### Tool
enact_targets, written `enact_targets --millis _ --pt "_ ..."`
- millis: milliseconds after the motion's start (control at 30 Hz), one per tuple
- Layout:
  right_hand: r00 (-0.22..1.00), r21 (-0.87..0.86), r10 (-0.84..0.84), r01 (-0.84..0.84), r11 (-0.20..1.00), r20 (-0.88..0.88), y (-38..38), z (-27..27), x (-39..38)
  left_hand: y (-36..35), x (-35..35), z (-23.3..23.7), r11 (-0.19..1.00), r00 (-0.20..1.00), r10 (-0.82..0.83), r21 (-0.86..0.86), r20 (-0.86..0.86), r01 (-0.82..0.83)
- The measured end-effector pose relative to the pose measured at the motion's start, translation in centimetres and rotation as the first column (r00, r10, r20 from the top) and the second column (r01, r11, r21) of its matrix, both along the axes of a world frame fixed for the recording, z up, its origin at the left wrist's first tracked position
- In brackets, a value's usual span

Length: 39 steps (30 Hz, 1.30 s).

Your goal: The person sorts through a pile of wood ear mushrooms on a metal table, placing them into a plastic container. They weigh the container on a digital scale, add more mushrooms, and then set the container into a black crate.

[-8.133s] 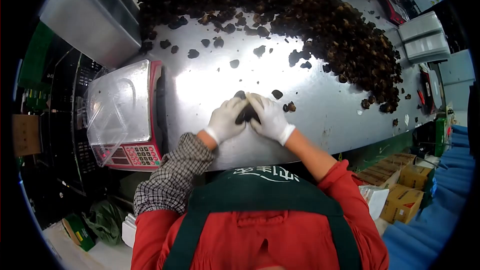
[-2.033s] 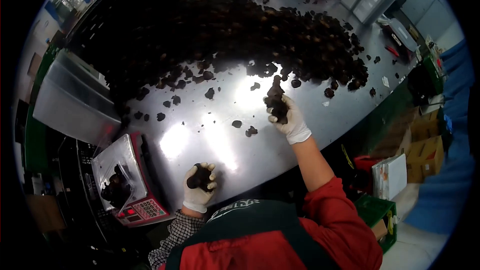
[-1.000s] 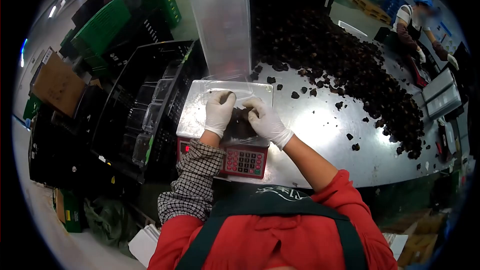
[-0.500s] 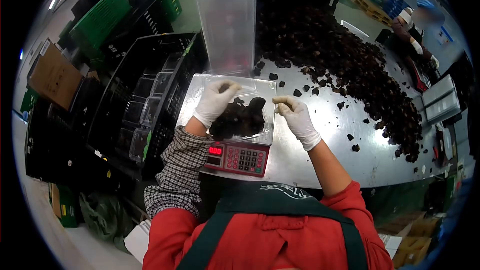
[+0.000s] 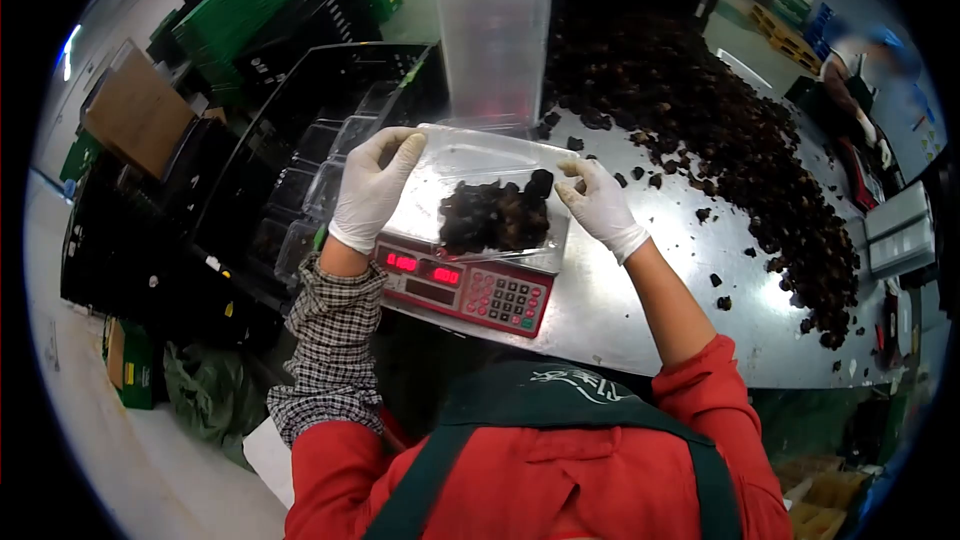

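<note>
A clear plastic clamshell box (image 5: 440,208) rests on the metal pan of a red digital scale (image 5: 465,285), whose red digits are lit. Dark, lumpy, fungus-like pieces (image 5: 495,215) fill the box. Its clear lid (image 5: 480,147) is tilted up along the far side. My left hand (image 5: 375,185), in a white glove, pinches the lid's left corner between thumb and fingers. At the right end of the lid my gloved right hand (image 5: 600,204) has thumb and fingers closed on its edge; the exact contact is hard to see.
A large heap of the same dark pieces (image 5: 690,110) covers the steel table (image 5: 640,330) at the right. Behind the scale rises a tall stack of clear containers (image 5: 490,30). Left stands a black crate (image 5: 415,90) holding clear boxes. Another person (image 5: 850,90) works at far right.
My left hand has moved left and up from over the box to the lid's corner. The scale's display shows more digits. The whole view has shifted slightly.
</note>
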State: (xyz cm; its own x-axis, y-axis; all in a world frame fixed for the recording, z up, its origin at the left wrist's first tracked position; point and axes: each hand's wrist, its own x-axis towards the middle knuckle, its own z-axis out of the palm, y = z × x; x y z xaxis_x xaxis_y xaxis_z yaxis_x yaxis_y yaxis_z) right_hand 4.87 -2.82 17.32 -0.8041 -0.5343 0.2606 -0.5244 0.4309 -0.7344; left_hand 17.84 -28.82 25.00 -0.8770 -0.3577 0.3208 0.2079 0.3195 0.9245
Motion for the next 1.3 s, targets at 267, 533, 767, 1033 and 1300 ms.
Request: enact_targets --millis 267,533,767,1033,1300 --pt "0.990 0.156 -0.002 0.024 0.987 -0.138 -3.6 0.2 -0.6 -1.2 2.4 -0.9 0.993 0.995 0.100 -0.064 0.015 -0.099" --pt "0.878 0.149 0.137 -0.076 0.986 -0.459 -5.2 -0.7 0.1 -0.4 0.9 -2.8 0.998 0.998 0.053 -0.017 0.020 -0.053" --pt "0.981 0.032 0.107 -0.103 0.994 -0.162 -3.7 2.3 -1.2 0.8 -2.7 -2.8 0.991 0.993 -0.113 -0.077 -0.027 0.110" --pt "0.805 -0.501 0.457 -0.237 0.832 0.378 -4.2 10.3 2.1 5.8 -5.9 -0.2 0.826 0.943 -0.261 -0.553 -0.205 0.109" --pt "0.793 -0.341 0.188 0.026 0.940 0.579 -1.1 4.4 -2.1 1.0 -6.4 -0.9 0.734 0.990 -0.140 -0.667 0.032 0.125"
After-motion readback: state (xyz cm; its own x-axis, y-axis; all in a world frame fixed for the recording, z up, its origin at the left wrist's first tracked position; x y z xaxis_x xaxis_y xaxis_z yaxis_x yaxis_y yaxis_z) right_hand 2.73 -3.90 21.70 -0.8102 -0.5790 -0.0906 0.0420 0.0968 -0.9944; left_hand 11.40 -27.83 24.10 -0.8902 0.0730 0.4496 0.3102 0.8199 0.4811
